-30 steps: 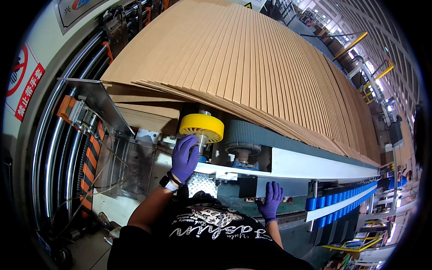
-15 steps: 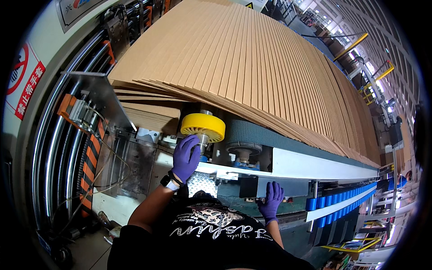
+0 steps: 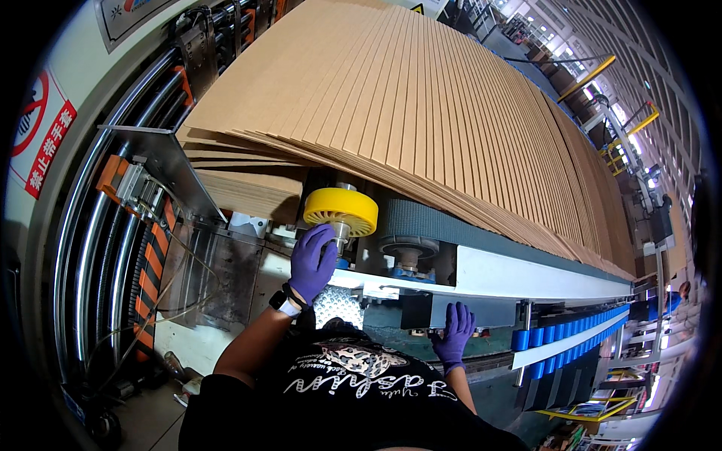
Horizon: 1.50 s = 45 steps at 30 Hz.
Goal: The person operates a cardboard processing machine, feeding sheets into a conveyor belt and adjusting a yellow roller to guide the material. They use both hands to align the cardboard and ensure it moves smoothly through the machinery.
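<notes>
My left hand (image 3: 313, 263), in a purple glove, reaches up to the metal shaft end (image 3: 341, 234) just under a yellow ribbed wheel (image 3: 340, 207). Its fingers are stretched and close together, and whether they touch the shaft is hard to tell. Against the front edge of a dark grey panel (image 3: 492, 312) rests my right hand (image 3: 454, 336), also gloved in purple, with fingers extended and nothing held. Above both hands, overlapping brown cardboard sheets (image 3: 391, 98) lie fanned out along a grey-green conveyor belt (image 3: 421, 219).
To the left, an upright metal plate (image 3: 169, 169) stands beside shiny rollers (image 3: 94, 225) and an orange-and-black striped strip (image 3: 150, 278). A white rail (image 3: 526, 272) runs along the belt toward blue rollers (image 3: 571, 334) at the right. Far right, another person in blue (image 3: 665, 304) is visible.
The upright metal plate at the left, beside the sheets, has shifted slightly to the left. Both my hands stay practically in the same place.
</notes>
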Tool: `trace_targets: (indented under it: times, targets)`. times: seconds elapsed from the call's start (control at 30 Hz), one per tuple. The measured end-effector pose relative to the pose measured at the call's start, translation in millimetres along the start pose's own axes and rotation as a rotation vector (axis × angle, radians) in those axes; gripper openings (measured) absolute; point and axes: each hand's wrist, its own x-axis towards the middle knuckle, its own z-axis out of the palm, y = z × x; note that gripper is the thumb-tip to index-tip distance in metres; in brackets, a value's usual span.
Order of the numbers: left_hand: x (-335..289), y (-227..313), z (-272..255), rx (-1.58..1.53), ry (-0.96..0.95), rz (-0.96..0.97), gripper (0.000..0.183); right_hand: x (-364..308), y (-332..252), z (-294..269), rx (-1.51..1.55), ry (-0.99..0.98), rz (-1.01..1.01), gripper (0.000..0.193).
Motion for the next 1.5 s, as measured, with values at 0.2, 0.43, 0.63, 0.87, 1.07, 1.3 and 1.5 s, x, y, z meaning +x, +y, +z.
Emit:
trace_targets:
  times: [0.2, 0.43, 0.63, 0.87, 1.07, 1.3, 1.5]
  targets:
    - [-0.5, 0.4, 0.1, -0.009, -0.002, -0.017, 0.026, -0.4, 0.4, -0.3, -0.001, -0.002, -0.007, 0.108]
    - [-1.0, -2.3, 0.4, -0.013, -0.01, -0.012, 0.027, -0.4, -0.6, -1.0, 0.011, -0.006, 0.005, 0.109]
    - [-1.3, -2.2, 0.4, -0.025, -0.014, -0.016, 0.027, -0.2, -0.6, -1.5, 0.026, -0.011, 0.008, 0.109]
    - [0.0, -0.3, -0.3, -0.016, -0.018, -0.012, 0.027, 0.3, -1.0, -1.5, 0.024, 0.002, -0.002, 0.109]
    - [-0.4, -2.7, -0.4, -0.004, -0.011, 0.005, 0.026, 1.3, -0.9, -1.5, 0.032, -0.016, 0.002, 0.109]
    - [-0.6, -2.0, 0.5, -0.001, -0.008, -0.008, 0.026, 1.8, -1.4, -1.6, 0.028, -0.007, 0.005, 0.109]
    - [-0.5, -1.9, 0.7, -0.005, -0.004, -0.017, 0.026, 0.7, -0.8, 1.0, 0.053, -0.007, 0.024, 0.105]
